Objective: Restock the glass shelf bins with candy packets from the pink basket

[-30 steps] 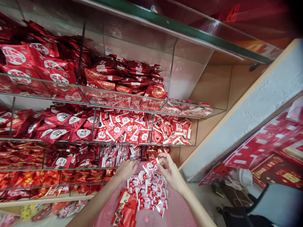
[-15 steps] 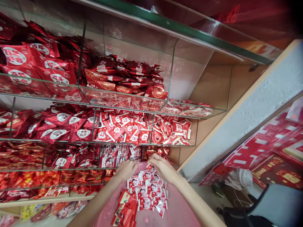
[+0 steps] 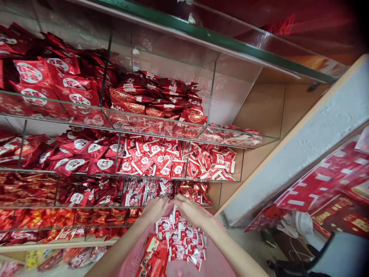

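Left hand (image 3: 155, 209), right hand (image 3: 190, 211) curled, fingertips touching over pink basket (image 3: 216, 256); any grasp hidden, cannot tell. Red sachets (image 3: 181, 240) heaped in basket, just below glass shelf (image 3: 86, 206).

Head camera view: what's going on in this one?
A person is at glass display shelves packed with red packets. Their left hand and right hand meet above a pink plastic basket, with the fingers close together by a shelf edge; whether they hold anything is hard to tell. The basket holds a heap of red-and-white sachets and some larger red packets.
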`<state>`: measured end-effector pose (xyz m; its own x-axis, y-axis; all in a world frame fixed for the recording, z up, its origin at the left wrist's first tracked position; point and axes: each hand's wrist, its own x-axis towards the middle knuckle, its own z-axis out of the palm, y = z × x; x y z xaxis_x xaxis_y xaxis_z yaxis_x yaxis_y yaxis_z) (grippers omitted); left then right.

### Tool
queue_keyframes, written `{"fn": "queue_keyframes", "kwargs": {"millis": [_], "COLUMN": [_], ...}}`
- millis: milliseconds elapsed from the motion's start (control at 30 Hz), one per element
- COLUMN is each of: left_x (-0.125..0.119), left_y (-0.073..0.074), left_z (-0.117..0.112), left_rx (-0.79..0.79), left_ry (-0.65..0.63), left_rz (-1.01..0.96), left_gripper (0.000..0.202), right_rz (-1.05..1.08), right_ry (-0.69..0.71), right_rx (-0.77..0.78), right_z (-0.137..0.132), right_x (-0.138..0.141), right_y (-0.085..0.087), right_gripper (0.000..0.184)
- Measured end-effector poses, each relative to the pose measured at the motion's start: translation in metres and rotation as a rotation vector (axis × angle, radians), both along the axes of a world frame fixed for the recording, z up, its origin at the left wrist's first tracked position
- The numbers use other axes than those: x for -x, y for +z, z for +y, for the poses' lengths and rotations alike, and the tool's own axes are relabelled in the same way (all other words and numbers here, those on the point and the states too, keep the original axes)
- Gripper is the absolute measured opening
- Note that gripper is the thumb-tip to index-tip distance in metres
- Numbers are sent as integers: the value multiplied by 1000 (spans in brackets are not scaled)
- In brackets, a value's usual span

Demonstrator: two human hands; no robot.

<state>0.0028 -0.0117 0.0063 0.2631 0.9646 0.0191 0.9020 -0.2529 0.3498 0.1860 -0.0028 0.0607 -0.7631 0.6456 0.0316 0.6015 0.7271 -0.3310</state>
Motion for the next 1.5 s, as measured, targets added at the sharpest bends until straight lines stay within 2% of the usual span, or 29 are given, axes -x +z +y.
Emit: {"fn": "queue_keyframes", "kwargs": {"millis": [133, 267, 433, 700, 800, 1000, 1133, 1300, 1400, 1500], "left_x": [-1, -1, -1, 0, 0, -1, -1, -1, 0, 1], "left_y": [2, 1, -1, -5, -4, 2, 3, 3, 3, 0], "left_z": [0, 0, 1, 2, 1, 0, 0, -1, -1, 0], "left_rx": [26, 40, 9, 1, 7, 42, 48, 26, 6, -3], "left_ry": [19, 40, 18, 10, 14, 35, 30, 21, 14, 15], "left_rz": [-23, -15, 5, -5, -8, -7, 2, 0, -11, -40], "left_gripper": [48, 50, 51, 49, 49, 48, 48, 49, 50, 49], "right_rz": [131, 86, 33, 49, 80, 66, -27, -85, -33, 99], "right_ry": [-41, -109, -115, -25, -29, -131, -166, -224, -217, -195], "right_rx": [-5, -34, -12, -9, -21, -104, -114, -142, -185, -320], "right_z": [-2, -9, -15, -15, -17, -31, -41, -44, -41, -36], "right_x": [-17, -28, -27, -24, -29, -54, -67, -70, -69, -67], "right_y": [-3, -10, -19, -35, -28, -8, -15, -19, -3, 36], "right_gripper": [38, 23, 25, 29, 30, 30, 25, 24, 24, 23]}}
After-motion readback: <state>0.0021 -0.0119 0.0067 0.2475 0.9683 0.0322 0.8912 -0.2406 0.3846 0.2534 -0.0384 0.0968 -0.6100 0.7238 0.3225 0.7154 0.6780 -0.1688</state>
